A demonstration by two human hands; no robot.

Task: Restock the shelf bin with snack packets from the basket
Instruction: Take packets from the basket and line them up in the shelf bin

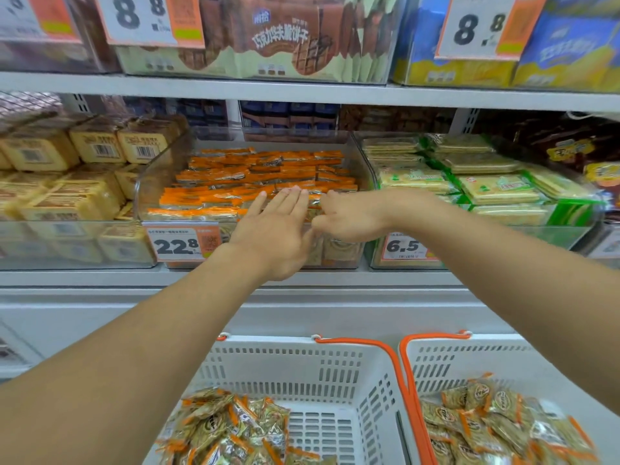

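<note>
The snack packets (265,177), orange-edged and laid in overlapping rows, are seen filling the clear shelf bin (157,182) on the middle shelf, and more of the same are heaped loose in the two white baskets below, the left basket (302,367) and the right basket (469,360). At the bin's front row the left hand (275,226) is held flat, fingers (292,199) straight and together, laid against the packets' front edge, nothing gripped. The right hand (349,218) is pressed in just beside it, its fingers curled down into the front row, and a packet seems to be pinched there (though the grasp itself is masked by the knuckles, so it cannot be told for sure). The step is judged to be the tucking or squaring of the front row. What could go wrong: the bin is already stacked close to its front lip, so a packet pushed in too hard may be ridden up over the others and tipped out over the edge, or the neat rows may be shoved askew. A price tag (183,245) is clipped to the bin front, with yellow cake packs (67,196) to the left and green-wrapped packs (496,189) to the right. The bin's lower layers are blurred behind the plastic; both baskets are cut off by the frame's bottom edge.
</note>
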